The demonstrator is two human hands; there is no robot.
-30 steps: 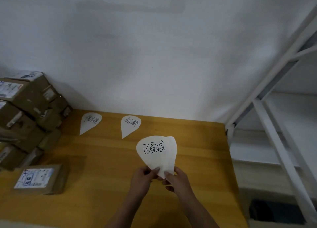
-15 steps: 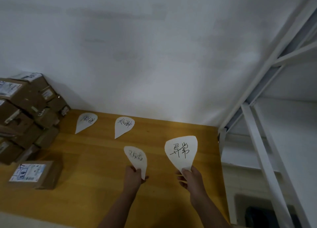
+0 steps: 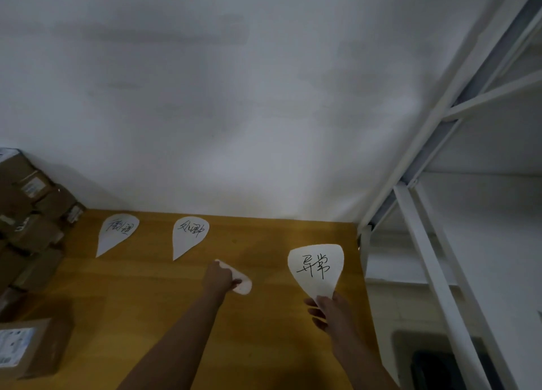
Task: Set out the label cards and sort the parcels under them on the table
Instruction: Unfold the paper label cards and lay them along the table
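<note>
A first label card (image 3: 117,232) and a second label card (image 3: 190,235) were laid flat near the far edge of the table (image 3: 264,331), side by side but apart, narrow ends toward the person. A third label card (image 3: 242,284) was clamped in the grip of the left hand (image 3: 218,276), low over the table just nearer than the second; contact with the wood could not be told. A fourth label card (image 3: 316,268), writing visible, was pinched at its narrow end in the grip of the right hand (image 3: 330,312). A stack of parcels (image 3: 29,213) was piled at the far left, and a single parcel (image 3: 32,348) was set at the near left.
</note>
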